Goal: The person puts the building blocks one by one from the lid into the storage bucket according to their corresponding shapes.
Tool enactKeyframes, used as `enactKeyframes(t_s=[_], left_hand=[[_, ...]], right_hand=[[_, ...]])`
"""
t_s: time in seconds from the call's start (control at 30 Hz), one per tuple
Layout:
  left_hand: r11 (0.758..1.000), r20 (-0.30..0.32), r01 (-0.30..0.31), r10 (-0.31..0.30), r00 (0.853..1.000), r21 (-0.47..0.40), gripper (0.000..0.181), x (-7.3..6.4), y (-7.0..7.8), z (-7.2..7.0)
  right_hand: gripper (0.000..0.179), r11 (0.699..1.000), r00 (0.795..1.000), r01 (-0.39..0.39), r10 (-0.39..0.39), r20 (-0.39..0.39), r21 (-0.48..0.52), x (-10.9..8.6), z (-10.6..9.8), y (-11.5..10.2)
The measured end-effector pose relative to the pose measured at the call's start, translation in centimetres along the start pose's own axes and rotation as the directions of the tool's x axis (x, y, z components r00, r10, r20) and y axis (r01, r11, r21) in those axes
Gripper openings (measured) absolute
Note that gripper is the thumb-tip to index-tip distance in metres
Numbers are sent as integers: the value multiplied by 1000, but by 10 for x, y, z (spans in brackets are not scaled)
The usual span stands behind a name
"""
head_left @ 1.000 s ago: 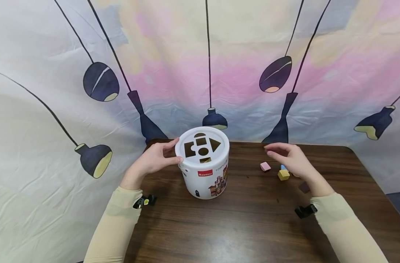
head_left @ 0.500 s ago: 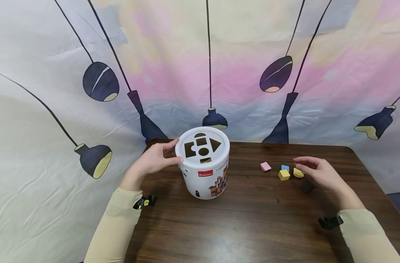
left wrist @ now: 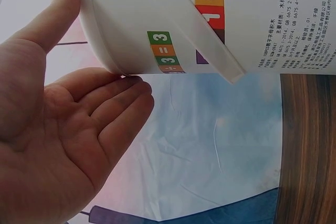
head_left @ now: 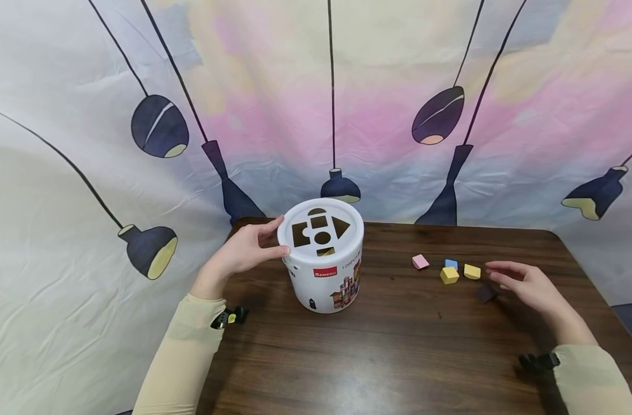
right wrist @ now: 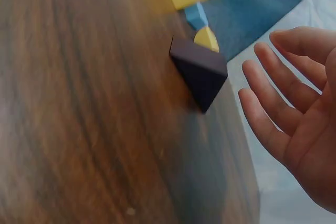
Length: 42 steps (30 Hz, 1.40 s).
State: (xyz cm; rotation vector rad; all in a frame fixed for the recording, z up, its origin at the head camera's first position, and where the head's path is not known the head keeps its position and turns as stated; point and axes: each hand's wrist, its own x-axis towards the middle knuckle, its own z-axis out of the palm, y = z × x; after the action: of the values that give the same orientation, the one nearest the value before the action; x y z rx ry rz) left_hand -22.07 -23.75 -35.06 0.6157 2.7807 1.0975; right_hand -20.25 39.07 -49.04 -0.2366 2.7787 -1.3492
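Note:
In the head view a white block bucket [head_left: 316, 288] stands upright on the table. Its lid [head_left: 344, 248] has several shaped cut-outs. My left hand [head_left: 245, 251] touches the lid's rim with thumb and fingertips, its fingers fairly straight, as the left wrist view also shows. Off to the right, my right hand [head_left: 526, 282] hovers with nothing in it, fingers loosely spread. Just left of it lie a dark triangular block [right wrist: 202, 69] and a yellow block [head_left: 471, 271]. Beyond these are a yellow cube [head_left: 449, 275], a blue block [head_left: 451, 264] and a pink block [head_left: 420, 261].
All this stands on a dark wooden table [head_left: 378, 351] with rounded back corners. A cloth backdrop [head_left: 383, 115] printed with hanging lamps rises right behind the table's back edge. A white carrying handle [left wrist: 207, 38] slants across the bucket's side in the left wrist view.
My right hand has moved right and towards me, away from above the blocks, so the blue and yellow blocks show fully. My left hand and the bucket have stayed put.

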Motion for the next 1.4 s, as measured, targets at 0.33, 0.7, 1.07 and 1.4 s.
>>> enactKeyframes(t_s=[0.33, 0.7, 1.07, 1.4], left_hand=[[1000, 0, 0, 0, 1000, 18, 89, 2, 1, -2], [1000, 10, 0, 0, 1000, -10, 89, -2, 1, -1], [1000, 11, 0, 1, 1000, -18, 89, -1, 0, 0], [1000, 10, -2, 2, 1000, -31, 88, 1, -1, 0]], right_hand=[[47, 996, 997, -67, 69, 39, -51, -8, -2, 17], [41, 997, 993, -46, 52, 102, -61, -8, -2, 20], [54, 994, 981, -48, 67, 182, -103, -6, 0, 23], [56, 991, 978, -41, 66, 199, -128, -7, 3, 21]])
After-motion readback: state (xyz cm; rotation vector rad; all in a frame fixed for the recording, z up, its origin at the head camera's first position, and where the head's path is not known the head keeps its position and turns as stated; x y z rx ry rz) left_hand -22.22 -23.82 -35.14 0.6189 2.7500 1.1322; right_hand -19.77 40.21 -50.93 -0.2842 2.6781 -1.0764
